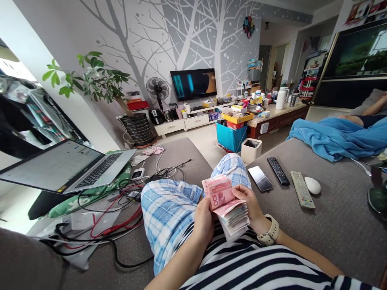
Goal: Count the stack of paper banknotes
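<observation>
Right up close, a striped shirt (250, 266), and just ahead of it the notes (222, 193), in both hands above the lap! The left hand (204, 220) grips their left edge, thumb on top; the right hand (253, 204) pinches the right side, a pale watch (271, 231) on that wrist. Red notes marked 100 fan out on the far side, and the thick bundle slants down toward the shirt. Underneath, checked trousers (172, 209), legs bent on the grey sofa (338, 237).

Over to the right, in a loose row: phone (260, 178), black remote (278, 171), pale remote (302, 190), and the white mouse (312, 185) just beside that. Across to the left, cables (130, 219) in a tangle, red, black and white, and past them the laptop (99, 171), lid up, resting partly on green cloth (87, 197).

Further out on the right, a blue blanket (332, 137) and part of another person (373, 108). Beyond the sofa, the bin (251, 150) stands near a blue box (231, 139), by a crowded table (281, 116) with a white jug (281, 98). And at the back: plant (93, 76), fan (157, 89), a lit TV (194, 83), and high up, the clock (248, 27) on a tree-patterned wall (169, 44)!
</observation>
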A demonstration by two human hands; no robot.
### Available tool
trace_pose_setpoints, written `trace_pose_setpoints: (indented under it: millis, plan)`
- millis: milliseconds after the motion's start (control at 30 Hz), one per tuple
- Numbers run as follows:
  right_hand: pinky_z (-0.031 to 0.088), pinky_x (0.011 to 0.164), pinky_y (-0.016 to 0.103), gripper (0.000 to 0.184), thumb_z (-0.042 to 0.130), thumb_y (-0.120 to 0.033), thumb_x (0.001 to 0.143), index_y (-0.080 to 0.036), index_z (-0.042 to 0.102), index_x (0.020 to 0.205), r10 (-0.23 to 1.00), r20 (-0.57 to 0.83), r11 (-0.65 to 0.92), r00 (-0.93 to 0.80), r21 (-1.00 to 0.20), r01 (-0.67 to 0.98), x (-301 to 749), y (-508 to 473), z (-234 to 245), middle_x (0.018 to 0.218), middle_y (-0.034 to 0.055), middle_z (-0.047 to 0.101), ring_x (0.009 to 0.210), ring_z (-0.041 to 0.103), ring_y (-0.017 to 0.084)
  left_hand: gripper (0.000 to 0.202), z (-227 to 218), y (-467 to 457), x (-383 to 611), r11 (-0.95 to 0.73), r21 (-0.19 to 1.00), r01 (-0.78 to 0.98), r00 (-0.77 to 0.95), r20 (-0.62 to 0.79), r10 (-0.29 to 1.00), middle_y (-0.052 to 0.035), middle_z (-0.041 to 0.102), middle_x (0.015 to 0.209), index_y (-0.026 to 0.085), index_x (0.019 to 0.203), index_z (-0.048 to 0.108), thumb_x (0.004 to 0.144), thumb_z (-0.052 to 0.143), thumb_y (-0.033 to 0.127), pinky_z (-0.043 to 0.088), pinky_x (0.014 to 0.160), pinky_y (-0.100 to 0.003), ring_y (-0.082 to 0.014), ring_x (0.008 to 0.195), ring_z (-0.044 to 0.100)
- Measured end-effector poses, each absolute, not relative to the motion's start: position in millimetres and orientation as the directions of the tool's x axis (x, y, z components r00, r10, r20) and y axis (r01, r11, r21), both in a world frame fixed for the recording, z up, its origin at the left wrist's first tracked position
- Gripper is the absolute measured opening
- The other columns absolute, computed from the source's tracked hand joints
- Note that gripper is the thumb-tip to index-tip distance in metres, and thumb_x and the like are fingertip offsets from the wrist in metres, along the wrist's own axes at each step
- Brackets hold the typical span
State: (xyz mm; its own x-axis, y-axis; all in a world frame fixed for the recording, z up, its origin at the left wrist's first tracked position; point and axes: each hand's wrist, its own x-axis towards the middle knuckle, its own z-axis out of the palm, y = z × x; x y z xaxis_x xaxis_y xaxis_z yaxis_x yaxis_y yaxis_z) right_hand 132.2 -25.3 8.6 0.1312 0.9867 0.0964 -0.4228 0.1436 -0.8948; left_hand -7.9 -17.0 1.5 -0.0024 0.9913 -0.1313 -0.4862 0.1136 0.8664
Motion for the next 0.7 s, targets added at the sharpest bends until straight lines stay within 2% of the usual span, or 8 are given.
trace_pose_setpoints:
  millis: [200,300,400,500,700]
  plan:
    - [0.034,0.052,0.03,0.041,0.074,-0.058,0.067,-0.021,0.057,0.065,0.986,0.084,0.133,0.145,-0.917,-0.375,132.6,-27.1,10.6,0.057,-0.0017,0.052,0.052,0.041,0.014,0.017,14.2,-22.9,-4.7,0.117,0.837,-0.535,0.03,-0.119,0.992,-0.002,0.067,0.065,0.014,0.077,0.073,0.067,0.071,0.027,0.047,0.063,-0.027,-0.0165,0.062,0.059]
    - [0.033,0.05,0.029,0.042,0.069,-0.06,0.073,-0.021,0.057,0.065,0.987,0.097,0.14,0.129,-0.913,-0.384,134.3,-27.5,9.7,0.054,-0.001,0.054,0.05,0.042,0.014,0.02,16.6,-23.6,-4.1,0.163,0.817,-0.553,0.046,-0.165,0.985,-0.0043,0.069,0.068,0.013,0.078,0.073,0.064,0.074,0.027,0.049,0.064,-0.03,-0.0185,0.063,0.061]
    - [0.031,0.05,0.028,0.041,0.069,-0.057,0.076,-0.021,0.055,0.064,0.985,0.134,0.165,0.107,-0.913,-0.373,136.4,-26.9,9.3,0.054,-0.0016,0.054,0.048,0.041,0.013,0.022,16.4,-23.6,-4.3,0.186,0.814,-0.55,0.057,-0.186,0.981,-0.0055,0.07,0.07,0.013,0.077,0.072,0.063,0.076,0.029,0.049,0.064,-0.03,-0.0186,0.063,0.062]
    - [0.031,0.051,0.027,0.037,0.074,-0.052,0.073,-0.021,0.054,0.068,0.981,0.137,0.176,0.135,-0.925,-0.337,137.7,-25.0,9.3,0.054,-0.0039,0.051,0.048,0.039,0.012,0.02,15.6,-23.3,-4.8,0.188,0.809,-0.556,0.063,-0.185,0.981,-0.004,0.069,0.067,0.014,0.075,0.07,0.062,0.078,0.028,0.048,0.063,-0.029,-0.0167,0.06,0.06]
    - [0.037,0.056,0.027,0.033,0.074,-0.048,0.072,-0.021,0.055,0.073,0.978,0.138,0.182,0.159,-0.933,-0.311,138.6,-20.8,7.0,0.066,-0.0027,0.052,0.057,0.045,0.014,0.024,14.2,-21.9,-6.0,0.169,0.818,-0.549,0.067,-0.159,0.985,-0.0058,0.071,0.071,0.013,0.075,0.071,0.06,0.08,0.029,0.048,0.065,-0.028,-0.0171,0.063,0.061]
